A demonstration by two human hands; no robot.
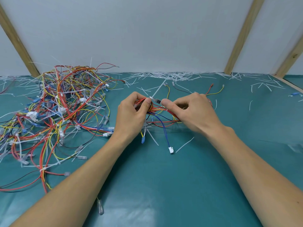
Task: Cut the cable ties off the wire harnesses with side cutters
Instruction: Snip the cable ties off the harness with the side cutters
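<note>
left hand (134,110) grips limp, light harness (157,112); right hand (188,108) pinches side cutters (157,101) on stiff cable tie (151,97), 12 o'clock.

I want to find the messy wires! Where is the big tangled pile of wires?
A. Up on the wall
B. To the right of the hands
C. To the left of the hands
C: the big tangled pile of wires lies on the green mat, left of the left hand and right hand.
</note>
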